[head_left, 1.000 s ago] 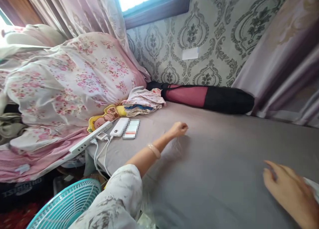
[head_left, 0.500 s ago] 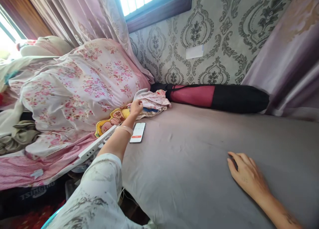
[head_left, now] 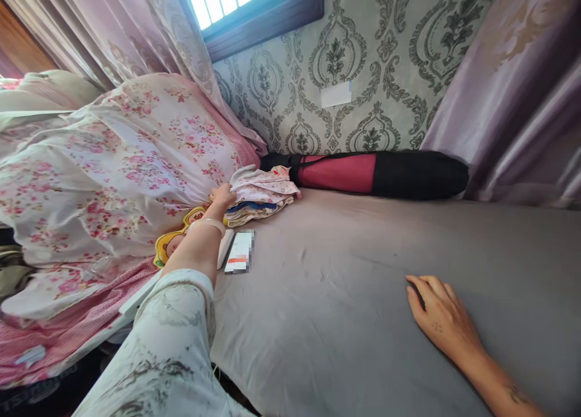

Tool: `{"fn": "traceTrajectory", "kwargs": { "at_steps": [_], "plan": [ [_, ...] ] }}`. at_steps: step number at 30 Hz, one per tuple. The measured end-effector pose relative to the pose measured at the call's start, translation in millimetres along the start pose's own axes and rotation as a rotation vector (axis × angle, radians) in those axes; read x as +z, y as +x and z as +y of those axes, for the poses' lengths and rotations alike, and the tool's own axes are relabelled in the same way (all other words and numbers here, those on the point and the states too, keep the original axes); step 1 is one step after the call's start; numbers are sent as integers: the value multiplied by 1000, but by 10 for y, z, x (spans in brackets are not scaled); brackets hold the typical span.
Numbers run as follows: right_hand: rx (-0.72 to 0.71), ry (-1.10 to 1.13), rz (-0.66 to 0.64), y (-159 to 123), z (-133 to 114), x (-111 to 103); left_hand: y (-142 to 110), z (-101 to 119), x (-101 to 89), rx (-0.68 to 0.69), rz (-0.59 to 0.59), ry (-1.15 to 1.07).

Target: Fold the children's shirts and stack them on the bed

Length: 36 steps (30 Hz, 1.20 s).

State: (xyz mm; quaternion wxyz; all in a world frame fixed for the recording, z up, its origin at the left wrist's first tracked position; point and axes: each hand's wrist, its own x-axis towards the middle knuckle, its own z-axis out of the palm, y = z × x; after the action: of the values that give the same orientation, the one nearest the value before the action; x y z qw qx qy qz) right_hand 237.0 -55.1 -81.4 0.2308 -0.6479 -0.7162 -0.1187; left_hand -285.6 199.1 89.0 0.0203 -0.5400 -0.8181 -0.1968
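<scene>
Just there, left grip [head_left: 222, 195] beside the folded clothes [head_left: 265, 188].

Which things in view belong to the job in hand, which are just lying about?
Likely in the job:
- left hand, at the pile's left edge, grip unclear
- stacked pile of folded, pale printed cloth
- right hand, over the plain grey fabric sheet

Likely just lying about:
- flat rectangular pale-screened phone
- long cylindrical black-and-red fabric bag
- yellow cartoon-print cushion

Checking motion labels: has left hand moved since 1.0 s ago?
Yes. Left hand went left: from right of phone to left edge of clothes.
</scene>
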Motion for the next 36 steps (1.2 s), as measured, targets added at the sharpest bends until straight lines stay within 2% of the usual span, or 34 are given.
{"fn": "traceTrajectory", "kwargs": {
  "at_steps": [6,11,15,19,22,28,30,36],
  "plan": [
    [-10,-11,-7,-3,3,3,-6,9,37,5,25,65],
    [-19,-31,-11,-4,0,6,-75,94,70,98,73,157],
    [-12,-41,-10,-1,-29,-19,-167,310,-11,231,125,178],
    [-12,-40,-1,-4,-39,-20,-258,635,-185,345,183,103],
    [-19,-50,23,-7,-34,-4,-301,901,-289,404,202,-70],
    [-16,-43,19,-4,-46,-11,-503,1445,-299,409,169,-694],
    [-5,-37,13,0,-56,-20,-669,1620,-276,376,93,-904],
    [20,-30,-16,-1,-82,-37,-1314,2012,-182,290,-279,-1329]
  ]
}}
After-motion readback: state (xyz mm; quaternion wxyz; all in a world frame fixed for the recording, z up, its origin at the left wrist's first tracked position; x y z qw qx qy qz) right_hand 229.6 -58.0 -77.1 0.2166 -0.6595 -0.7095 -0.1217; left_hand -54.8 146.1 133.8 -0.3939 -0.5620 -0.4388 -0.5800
